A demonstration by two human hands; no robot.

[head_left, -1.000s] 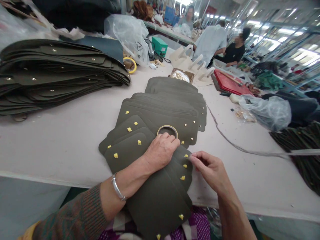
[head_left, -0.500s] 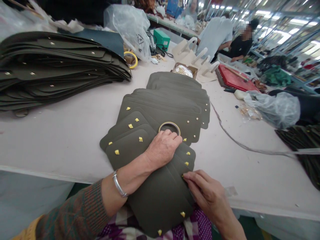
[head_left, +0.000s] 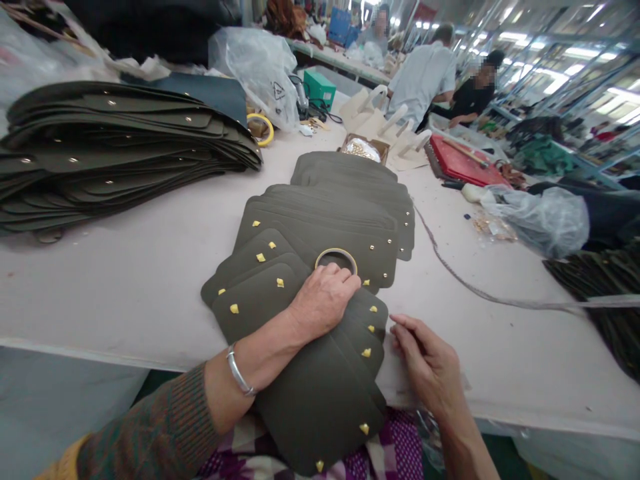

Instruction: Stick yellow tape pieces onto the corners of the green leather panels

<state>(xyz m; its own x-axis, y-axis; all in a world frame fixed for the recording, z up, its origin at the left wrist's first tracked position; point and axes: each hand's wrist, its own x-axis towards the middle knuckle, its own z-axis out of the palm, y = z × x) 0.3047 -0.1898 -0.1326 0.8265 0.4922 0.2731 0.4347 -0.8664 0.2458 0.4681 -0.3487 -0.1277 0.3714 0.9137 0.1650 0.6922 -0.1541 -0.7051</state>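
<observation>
My left hand (head_left: 325,300) is closed on the near side of a yellow-edged tape roll (head_left: 336,251), its fingers partly hidden. Underneath lies an overlapping fan of dark olive panels (head_left: 313,400) with rounded corners, hanging over the table edge onto my lap. Small yellow tape pieces (head_left: 367,353) dot the panel corners. Just right of the fan, my right hand (head_left: 433,367) hovers off the panels, thumb and forefinger slightly apart with nothing visible between them. Beyond the roll, more olive panels (head_left: 320,207) show small metal studs (head_left: 372,247) near their right ends.
A tall stack of studded olive panels (head_left: 130,133) fills the left. Behind are another yellow tape roll (head_left: 270,133), a plastic bag (head_left: 255,73), a green box (head_left: 320,90) and a small box of metal pieces (head_left: 363,148). A cord (head_left: 465,285) crosses the right side; people sit beyond.
My right hand has let go of a yellow tape piece at a panel's right edge, which now lies exposed, and moved up and right. My left hand stays on the tape roll.
</observation>
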